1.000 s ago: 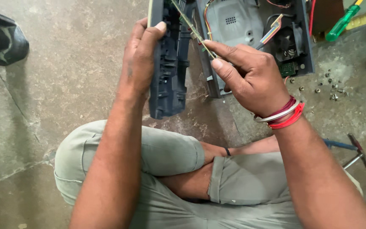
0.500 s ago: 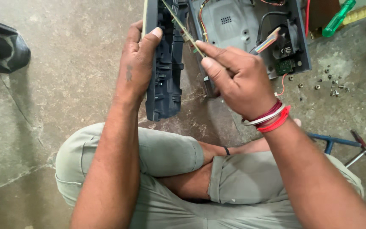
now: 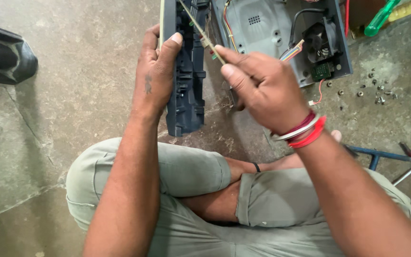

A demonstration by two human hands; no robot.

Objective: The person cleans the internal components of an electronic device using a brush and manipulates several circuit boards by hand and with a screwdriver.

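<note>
Item: dark blue plastic panel, long and ribbed, stood on its narrow end on the concrete floor, top edge cut off by the frame at 12 o'clock. It sits at 1 o'clock from the left hand and at 9 o'clock from the right hand, between the two.

Left hand: clamped on the panel's left edge; the thumb tip lies over the front face near the top, the fingers wrap behind and are hidden.

Right hand: closed, thumb and forefinger pinched on a thin tool, a slim rod with a pale shaft running toward 11 o'clock across the panel's upper part. Whether its tip touches the panel cannot be told. Red and white bangles ring the wrist.

Surroundings:
- Grey open device casing with wires and a small fan, at 12 o'clock from the right hand, just behind the panel
- Loose screws scattered on the floor at 3 o'clock from the right hand
- Green-handled screwdriver at 2 o'clock, well apart
- Blue-framed hand tool by the right knee, at 4 o'clock
- Black object at 9 o'clock, far from the left hand
- The person sits cross-legged in grey-green trousers
</note>
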